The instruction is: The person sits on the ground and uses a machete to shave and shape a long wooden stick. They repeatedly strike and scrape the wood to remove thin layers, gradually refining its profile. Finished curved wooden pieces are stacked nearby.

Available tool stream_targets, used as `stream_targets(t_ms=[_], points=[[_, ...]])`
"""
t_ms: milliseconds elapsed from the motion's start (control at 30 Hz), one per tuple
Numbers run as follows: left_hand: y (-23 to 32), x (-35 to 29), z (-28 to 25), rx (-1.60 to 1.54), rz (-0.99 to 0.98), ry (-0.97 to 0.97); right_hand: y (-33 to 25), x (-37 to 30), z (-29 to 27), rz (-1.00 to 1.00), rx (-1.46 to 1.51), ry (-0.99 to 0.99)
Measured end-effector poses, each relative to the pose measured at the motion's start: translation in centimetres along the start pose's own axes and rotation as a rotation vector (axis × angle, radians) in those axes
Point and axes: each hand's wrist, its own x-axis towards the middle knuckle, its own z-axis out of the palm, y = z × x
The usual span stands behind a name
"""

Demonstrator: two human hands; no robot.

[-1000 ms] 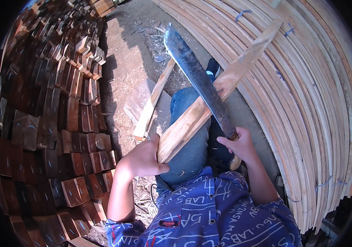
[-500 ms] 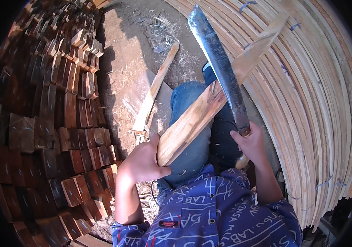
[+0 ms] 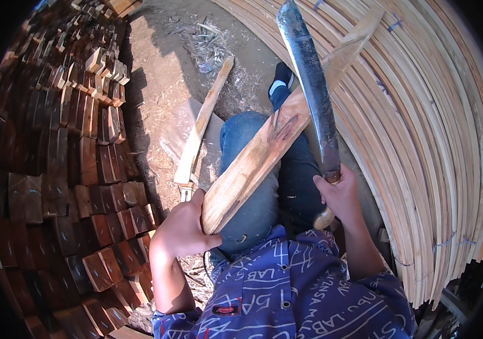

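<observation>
Across my thighs slants a long wooden plank (image 3: 241,178), its far end reaching toward the stacked strips on the right. My left hand (image 3: 180,227) grips the near end, thumb and fingers on opposite edges. In my right hand (image 3: 340,198) is a machete (image 3: 316,93), held by its wooden handle with the blade pointing up and away. The blade crosses over the plank in the picture; whether it touches the wood I cannot tell. A dark, rough knot (image 3: 287,125) marks the plank just left of the blade.
Cut wood blocks (image 3: 103,214) are piled along the left. Long pale strips (image 3: 388,147), tied in bundles, curve along the right. Another narrow wooden piece (image 3: 203,124) leans over a flat slab (image 3: 173,133) ahead. Shavings (image 3: 210,42) litter the ground beyond.
The whole scene has shifted slightly as my view moved. The machete sits a little farther right along the plank, and a shoe now shows more beyond my knee.
</observation>
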Motion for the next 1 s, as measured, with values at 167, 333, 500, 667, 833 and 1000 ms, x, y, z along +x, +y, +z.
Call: stream_targets(t_ms=[167, 333, 500, 667, 833, 1000], points=[[0.9, -0.1, -0.1, 0.103, -0.04, 0.044, 1.5, -2.3, 2.3, -0.301, -0.147, -0.01], [0.4, -0.3, 0.6, 0.057, -0.013, 0.074, 0.4, -0.7, 0.5, -0.229, -0.063, -0.082], [0.4, -0.2, 0.4, 0.056, 0.0, 0.067, -1.3, -0.3, 0.2, 0.028, -0.014, -0.009], [0.7, 0.0, 0.8, 0.102, -0.031, 0.099, 0.5, -2.1, 1.7, -0.27, -0.158, -0.116], [0.3, -0.2, 0.8, 0.042, 0.016, 0.105, -0.4, -0.6, 0.7, -0.248, -0.107, -0.103], [0.1, 0.1, 0.5, 0.022, 0.026, 0.078, -0.7, 0.1, 0.6, -0.129, -0.098, -0.008]])
